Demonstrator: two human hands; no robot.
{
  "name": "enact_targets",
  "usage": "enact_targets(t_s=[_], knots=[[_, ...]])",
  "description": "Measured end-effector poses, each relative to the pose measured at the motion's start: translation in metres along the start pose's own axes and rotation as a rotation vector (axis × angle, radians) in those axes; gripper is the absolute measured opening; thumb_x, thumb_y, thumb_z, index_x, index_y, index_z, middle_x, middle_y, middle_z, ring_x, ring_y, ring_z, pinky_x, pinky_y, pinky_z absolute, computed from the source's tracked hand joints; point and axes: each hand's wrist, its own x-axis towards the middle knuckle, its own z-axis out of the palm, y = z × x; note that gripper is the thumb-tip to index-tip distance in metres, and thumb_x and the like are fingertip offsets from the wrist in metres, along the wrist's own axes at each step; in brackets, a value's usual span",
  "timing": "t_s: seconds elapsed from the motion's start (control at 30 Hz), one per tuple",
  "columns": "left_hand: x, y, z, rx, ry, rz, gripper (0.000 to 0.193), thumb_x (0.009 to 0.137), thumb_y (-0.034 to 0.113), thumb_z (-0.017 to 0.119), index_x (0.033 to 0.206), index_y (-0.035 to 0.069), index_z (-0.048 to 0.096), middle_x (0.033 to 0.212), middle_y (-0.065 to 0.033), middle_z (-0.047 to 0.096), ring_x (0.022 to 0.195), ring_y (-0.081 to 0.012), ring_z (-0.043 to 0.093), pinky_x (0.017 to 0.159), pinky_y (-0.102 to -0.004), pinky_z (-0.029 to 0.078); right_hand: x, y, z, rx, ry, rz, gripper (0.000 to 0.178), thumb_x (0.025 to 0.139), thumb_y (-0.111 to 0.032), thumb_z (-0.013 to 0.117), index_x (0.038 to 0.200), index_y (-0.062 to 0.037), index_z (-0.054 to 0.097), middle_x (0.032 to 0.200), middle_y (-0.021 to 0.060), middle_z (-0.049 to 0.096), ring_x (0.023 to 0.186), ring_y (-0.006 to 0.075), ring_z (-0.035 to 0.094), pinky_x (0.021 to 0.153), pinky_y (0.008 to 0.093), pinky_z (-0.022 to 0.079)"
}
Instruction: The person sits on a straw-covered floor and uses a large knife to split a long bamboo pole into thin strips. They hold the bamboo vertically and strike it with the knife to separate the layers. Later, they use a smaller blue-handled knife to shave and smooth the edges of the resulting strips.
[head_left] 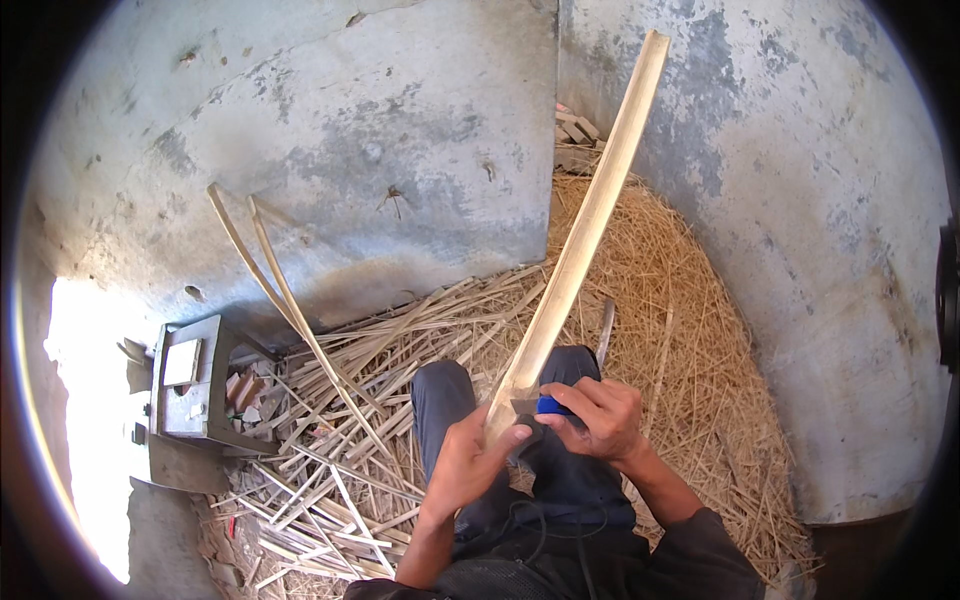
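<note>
A long split bamboo piece (590, 230), pale and hollowed like a shallow trough, slants up and away from my lap. Its near end lies in my left hand (468, 455), whose fingers wrap around it while the thumb reaches across toward the blade. My right hand (598, 415) is closed on a knife by its blue handle (552, 405). The knife's short dark blade (525, 406) rests against the bamboo's inner face near that end. A round dark part sits beside the left thumb; I cannot make out what it is. My knees are under the work.
Cut strips (330, 470) are scattered on the floor at left, and a heap of fine shavings (680, 330) lies at right. Two long thin strips (290, 300) lean up by the wall (400, 120). A worn wooden stool-like stand (200, 400) is at far left.
</note>
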Motion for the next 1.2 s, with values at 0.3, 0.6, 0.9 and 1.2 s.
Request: enact_targets(t_s=[0.3, 0.6, 0.9, 1.2], knots=[[-0.003, -0.004, -0.001, -0.089, -0.020, -0.026, 0.036, 0.106, 0.024, 0.071, 0.129, -0.003, 0.067, 0.081, 0.0035, 0.061, 0.071, -0.0035, 0.050, 0.062, -0.0246, 0.043, -0.001, -0.002, 0.002, 0.059, -0.031, 0.015, 0.032, 0.092, -0.040, 0.081, 0.103, -0.0103, 0.079, 0.068, 0.0016, 0.061, 0.054, 0.0176, 0.059, 0.050, 0.0329, 0.045], [-0.007, -0.009, -0.002, -0.078, -0.028, -0.059, 0.036, 0.107, 0.028, 0.071, 0.125, -0.003, 0.069, 0.081, 0.0011, 0.064, 0.071, -0.0045, 0.051, 0.063, -0.0260, 0.045, -0.001, 0.005, -0.001, 0.363, -0.014, 0.192, 0.032, 0.091, -0.036, 0.083, 0.102, -0.0066, 0.080, 0.076, 0.0056, 0.069, 0.058, 0.0221, 0.067, 0.053, 0.0335, 0.052], [-0.007, 0.002, 0.005, 0.107, 0.051, 0.083, 0.036, 0.106, 0.026, 0.070, 0.125, -0.005, 0.068, 0.079, -0.0108, 0.071, 0.070, -0.0140, 0.063, 0.067, -0.0331, 0.051, 0.002, 0.005, -0.003, 0.194, -0.075, 0.102, 0.033, 0.091, -0.038, 0.083, 0.103, -0.0082, 0.080, 0.073, 0.0038, 0.066, 0.056, 0.0208, 0.065, 0.052, 0.0336, 0.051], [-0.007, 0.000, 0.003, 0.150, 0.079, 0.041, 0.032, 0.110, 0.027, 0.063, 0.111, -0.004, 0.069, 0.071, -0.0111, 0.068, 0.063, -0.0181, 0.064, 0.061, -0.0354, 0.050, 0.007, 0.007, -0.004, 0.088, -0.054, 0.052, 0.033, 0.091, -0.043, 0.082, 0.101, -0.0117, 0.080, 0.070, 0.0018, 0.064, 0.052, 0.0198, 0.061, 0.049, 0.0330, 0.047]])
